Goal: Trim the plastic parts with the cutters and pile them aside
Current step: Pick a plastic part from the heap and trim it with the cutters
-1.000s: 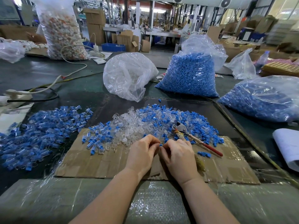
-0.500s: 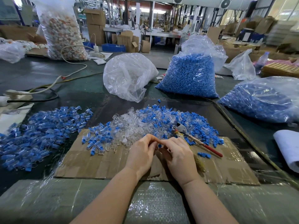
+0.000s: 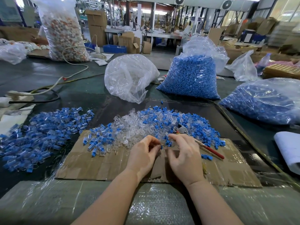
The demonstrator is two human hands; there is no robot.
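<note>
Heap of blue and clear plastic parts [image 3: 155, 124] on cardboard, red-handled cutters [image 3: 199, 142] lying at its right edge

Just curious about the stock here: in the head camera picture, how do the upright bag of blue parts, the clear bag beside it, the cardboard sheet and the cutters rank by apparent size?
1. cardboard sheet, though it lies nearest
2. upright bag of blue parts and clear bag: too alike to rank
3. cutters

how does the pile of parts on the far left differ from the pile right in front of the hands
The left pile lies on the dark table, off the cardboard; the front pile straddles the cardboard's far edge. The left pile looks evenly blue with clear casing; the front pile has a patch of plain clear pieces amid loose blue ones. The cutters rest on the front pile only. Both are loose, unbagged small plastic parts.
</note>
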